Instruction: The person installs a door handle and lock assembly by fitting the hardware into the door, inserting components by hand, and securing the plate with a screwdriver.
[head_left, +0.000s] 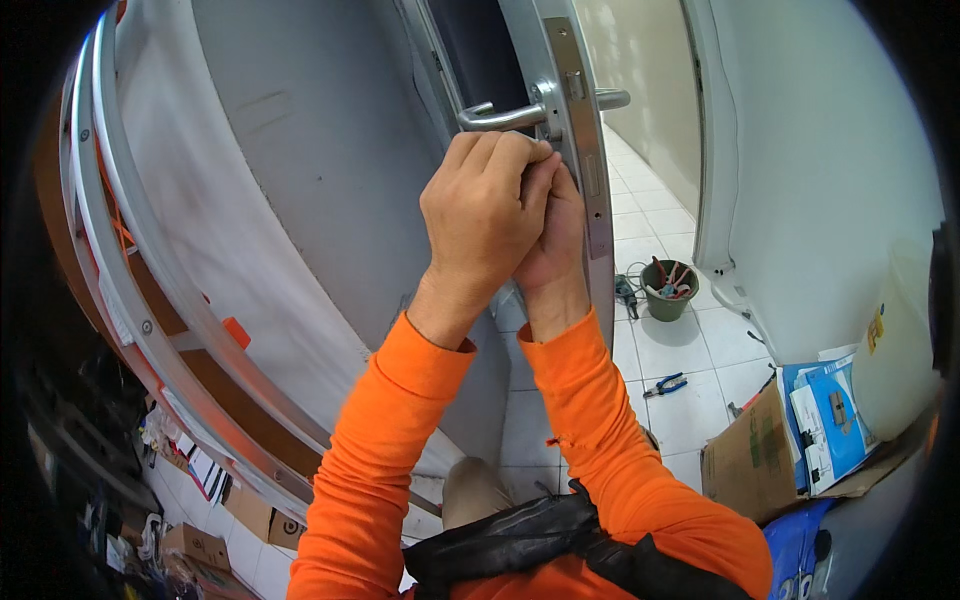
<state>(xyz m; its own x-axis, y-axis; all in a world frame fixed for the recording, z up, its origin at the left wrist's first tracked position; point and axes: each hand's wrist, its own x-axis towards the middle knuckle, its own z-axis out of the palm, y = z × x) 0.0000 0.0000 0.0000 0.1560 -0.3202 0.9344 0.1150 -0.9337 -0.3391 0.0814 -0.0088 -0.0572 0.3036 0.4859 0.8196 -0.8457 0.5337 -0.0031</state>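
Note:
My left hand (pixel 475 210) and my right hand (pixel 556 230) are pressed together just below the lever handle (pixel 505 118) of a grey metal door (pixel 330 150). Both hands have their fingers curled in, pinching at the lock area near the door's edge. Whatever lies between the fingertips is hidden by the hands. A long metal lock plate (pixel 585 130) runs down the door edge, right beside my right hand. On the door's other side a second lever handle (pixel 613 98) sticks out.
On the tiled floor (pixel 680 345) stand a green bucket (pixel 668 305) of hand tools and a dark power tool (pixel 627 292). Blue-handled pliers (pixel 665 385) lie nearer. A cardboard box (pixel 750 460) with blue folders (pixel 832 405) is at right. Curved metal rails (pixel 130 215) rise at left.

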